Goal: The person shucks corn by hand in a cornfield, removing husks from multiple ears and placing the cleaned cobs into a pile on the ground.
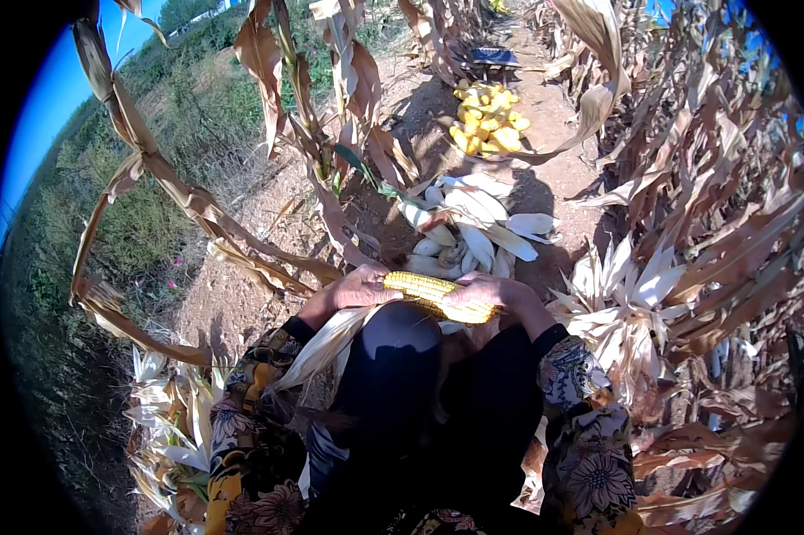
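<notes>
A yellow ear of corn (423, 289) lies crosswise above my knees, its kernels bare. My left hand (360, 289) grips its left end, where a pale dry husk (322, 348) hangs down over my leg. Around the right part of the ear is my right hand (487, 291), with the thumb on the kernels. Just beyond my hands, a heap of corn ears in pale husks (472, 217) rests on the soil. Farther off on the path sits a pile of husked yellow ears (487, 120).
Dry corn stalks (696, 134) crowd the right side. A bent dry stalk (175, 180) arches across the left, near green brush (88, 234). Stripped husks lie to the right (619, 301) and lower left (175, 428). A small dark stool-like object (495, 57) stands behind the yellow pile.
</notes>
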The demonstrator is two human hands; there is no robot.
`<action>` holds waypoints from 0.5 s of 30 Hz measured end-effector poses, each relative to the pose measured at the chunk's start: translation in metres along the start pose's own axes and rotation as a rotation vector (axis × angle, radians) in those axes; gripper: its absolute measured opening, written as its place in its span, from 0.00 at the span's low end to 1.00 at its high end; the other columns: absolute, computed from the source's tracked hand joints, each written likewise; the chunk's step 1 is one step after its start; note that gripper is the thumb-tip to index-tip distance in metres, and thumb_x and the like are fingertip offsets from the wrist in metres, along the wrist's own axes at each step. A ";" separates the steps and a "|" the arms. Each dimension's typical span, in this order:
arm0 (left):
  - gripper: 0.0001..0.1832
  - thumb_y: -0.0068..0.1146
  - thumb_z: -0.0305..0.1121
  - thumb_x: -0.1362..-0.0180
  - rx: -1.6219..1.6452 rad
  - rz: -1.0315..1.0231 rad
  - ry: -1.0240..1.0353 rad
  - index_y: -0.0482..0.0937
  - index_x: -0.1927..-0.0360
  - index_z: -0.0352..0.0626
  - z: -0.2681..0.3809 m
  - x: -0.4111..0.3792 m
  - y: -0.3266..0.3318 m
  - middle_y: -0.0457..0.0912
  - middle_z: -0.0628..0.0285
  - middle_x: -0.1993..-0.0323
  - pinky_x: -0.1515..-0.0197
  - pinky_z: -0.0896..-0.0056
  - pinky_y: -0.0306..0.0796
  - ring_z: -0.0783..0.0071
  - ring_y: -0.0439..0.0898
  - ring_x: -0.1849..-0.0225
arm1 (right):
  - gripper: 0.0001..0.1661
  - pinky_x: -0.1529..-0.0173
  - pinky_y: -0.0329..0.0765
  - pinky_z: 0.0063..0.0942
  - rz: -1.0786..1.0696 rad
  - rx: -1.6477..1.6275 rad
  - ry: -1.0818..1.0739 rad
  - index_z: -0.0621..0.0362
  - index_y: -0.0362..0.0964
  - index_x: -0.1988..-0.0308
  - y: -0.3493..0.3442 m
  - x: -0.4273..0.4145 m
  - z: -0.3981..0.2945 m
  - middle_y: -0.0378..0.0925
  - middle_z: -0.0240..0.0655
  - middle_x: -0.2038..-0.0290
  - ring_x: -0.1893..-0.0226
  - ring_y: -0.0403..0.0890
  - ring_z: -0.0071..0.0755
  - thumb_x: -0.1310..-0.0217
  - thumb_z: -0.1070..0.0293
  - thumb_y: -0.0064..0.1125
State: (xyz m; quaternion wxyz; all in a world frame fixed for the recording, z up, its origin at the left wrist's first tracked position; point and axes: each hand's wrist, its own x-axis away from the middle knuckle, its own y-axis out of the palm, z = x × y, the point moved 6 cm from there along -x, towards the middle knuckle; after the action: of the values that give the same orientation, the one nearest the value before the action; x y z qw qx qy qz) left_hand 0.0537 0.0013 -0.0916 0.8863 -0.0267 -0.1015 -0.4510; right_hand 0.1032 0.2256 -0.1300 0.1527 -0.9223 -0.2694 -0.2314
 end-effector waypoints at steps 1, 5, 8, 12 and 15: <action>0.21 0.65 0.37 0.45 0.014 -0.102 0.106 0.77 0.53 0.34 -0.016 -0.039 0.010 0.80 0.60 0.56 0.54 0.78 0.70 0.79 0.76 0.54 | 0.32 0.58 0.74 0.22 0.101 0.045 0.037 0.65 0.75 0.54 -0.021 0.010 0.023 0.78 0.33 0.63 0.64 0.78 0.23 0.47 0.47 0.65; 0.12 0.63 0.33 0.43 -0.048 -0.072 0.246 0.81 0.61 0.34 -0.054 -0.048 -0.006 0.82 0.64 0.66 0.61 0.76 0.72 0.80 0.77 0.62 | 0.42 0.49 0.72 0.27 0.113 0.106 0.076 0.66 0.75 0.52 -0.004 0.024 0.002 0.74 0.42 0.51 0.55 0.76 0.29 0.50 0.36 0.62; 0.13 0.61 0.37 0.42 0.174 0.145 0.214 0.80 0.67 0.35 -0.110 -0.023 -0.047 0.80 0.64 0.74 0.67 0.71 0.71 0.73 0.77 0.71 | 0.41 0.56 0.73 0.27 0.109 0.128 0.067 0.66 0.75 0.55 0.020 0.017 -0.016 0.76 0.39 0.61 0.62 0.77 0.30 0.49 0.35 0.60; 0.20 0.59 0.46 0.43 -0.688 0.567 0.061 0.78 0.75 0.35 -0.025 0.016 -0.020 0.74 0.48 0.82 0.71 0.61 0.70 0.62 0.78 0.77 | 0.39 0.64 0.73 0.27 0.347 0.052 0.125 0.67 0.74 0.62 0.022 0.005 0.019 0.77 0.37 0.69 0.67 0.77 0.27 0.49 0.36 0.61; 0.20 0.61 0.50 0.47 -0.575 0.471 -0.062 0.79 0.72 0.40 -0.060 0.032 -0.048 0.78 0.52 0.79 0.69 0.62 0.71 0.59 0.77 0.77 | 0.37 0.63 0.74 0.26 0.385 0.142 0.075 0.66 0.75 0.63 0.035 0.026 -0.040 0.77 0.37 0.69 0.66 0.77 0.27 0.50 0.37 0.63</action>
State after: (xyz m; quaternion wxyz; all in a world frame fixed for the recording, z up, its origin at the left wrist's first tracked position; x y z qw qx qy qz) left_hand 0.0428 -0.0608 -0.1461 0.9187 -0.3107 0.0113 -0.2436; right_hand 0.1283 0.1924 -0.0883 0.2685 -0.9344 -0.0979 -0.2127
